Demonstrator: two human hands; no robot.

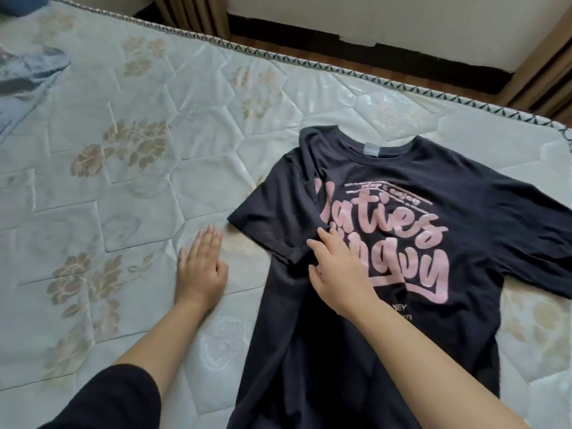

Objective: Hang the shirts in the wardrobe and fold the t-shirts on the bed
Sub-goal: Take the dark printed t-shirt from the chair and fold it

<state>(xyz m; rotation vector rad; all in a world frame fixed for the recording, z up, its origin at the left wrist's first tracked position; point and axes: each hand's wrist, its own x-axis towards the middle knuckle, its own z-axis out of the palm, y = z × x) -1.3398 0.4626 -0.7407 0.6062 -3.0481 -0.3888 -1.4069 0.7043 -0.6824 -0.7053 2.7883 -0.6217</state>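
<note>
Matt dark cloth t-shirt [387, 243] with rubbery pink print; glossy quilted satin mattress [139, 181]; polished wood floor [309, 54] far.

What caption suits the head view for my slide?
Right hand presses the sleeve of a dark t-shirt on the mattress; left hand rests flat beside it.

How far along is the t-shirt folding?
Done: the black t-shirt with pink lettering lies face up on the quilted mattress, one shoulder partly folded inward. In hand: the right hand presses that fold; the left hand rests on the mattress. Left: the spread sleeve, the body, a blue-grey garment.
</note>
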